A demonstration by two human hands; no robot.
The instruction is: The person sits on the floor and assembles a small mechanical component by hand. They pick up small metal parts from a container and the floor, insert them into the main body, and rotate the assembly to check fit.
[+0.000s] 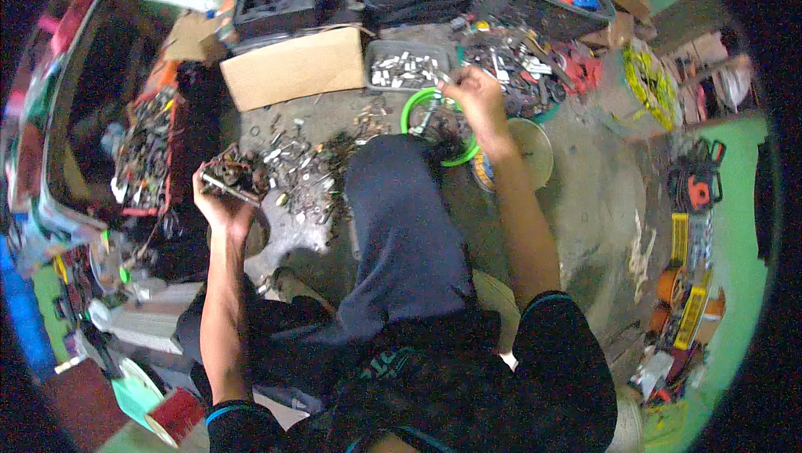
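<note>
My left hand (pixel 219 211) is closed around a dark, rusty-brown metal mechanism (pixel 234 171) with a pale rod along its near side. It is held above the left edge of a pile of loose metal parts (pixel 305 171) on the floor. My right hand (pixel 480 102) reaches forward, thumb and fingers pinched on a small silvery piece (pixel 443 78) whose kind is too blurred to tell. That hand is over the right rim of a bright green round basin (pixel 407 107) and beside a grey tray (pixel 409 84) of small white and silvery pieces.
An upright cardboard piece (pixel 292 67) stands behind the pile. A heap of mixed scrap parts (pixel 522 73) lies at the back right. On the left is a reddish crate (pixel 171 156) of small parts. A round pale container (pixel 539 152) sits beneath my right forearm; a yellow-filled sack (pixel 622 98) stands farther right.
</note>
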